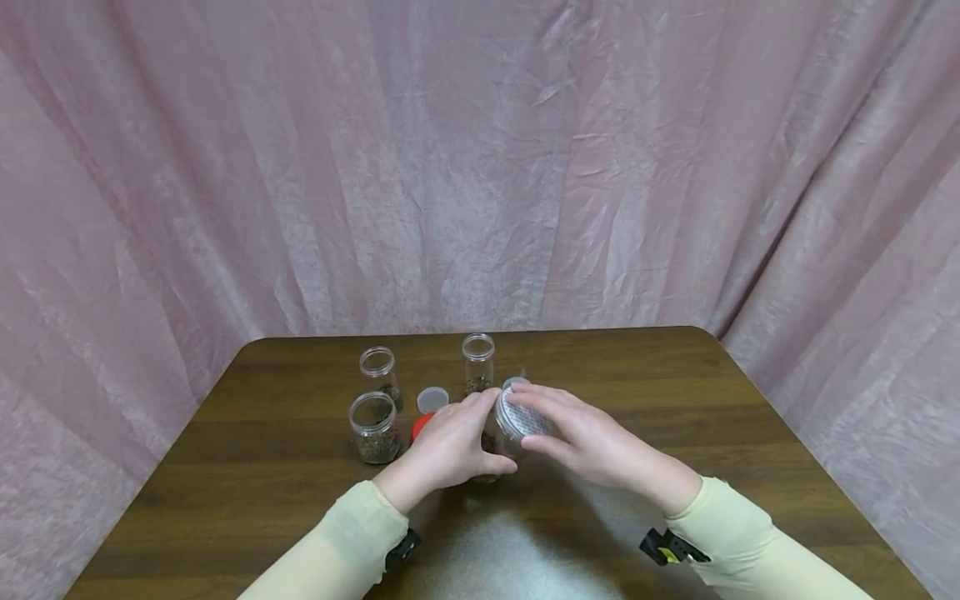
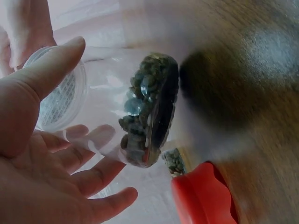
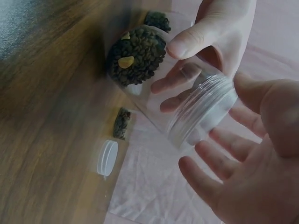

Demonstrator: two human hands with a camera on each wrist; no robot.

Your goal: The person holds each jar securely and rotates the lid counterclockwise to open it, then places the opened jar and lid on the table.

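A clear plastic jar [image 2: 105,102] with small dark pebble-like pieces [image 3: 140,56] at its bottom is between my hands, tilted in the head view. My left hand [image 1: 456,442] grips the jar's side, thumb on one side and fingers on the other. At its top is a lid [image 1: 527,414] with a silvery patterned face. My right hand [image 1: 592,433] holds this lid by its rim, thumb and fingers spread around it. Part of the jar is hidden behind my left hand in the head view.
Open jars with dark pieces stand to the left, a wide one [image 1: 375,429] and a narrower one [image 1: 377,364]; another jar [image 1: 478,354] stands behind my hands. A pale lid [image 1: 432,400] and a red object [image 2: 203,193] with a wavy edge are near my left hand. Pink curtain [image 1: 480,167] backs the wooden table [image 1: 247,467].
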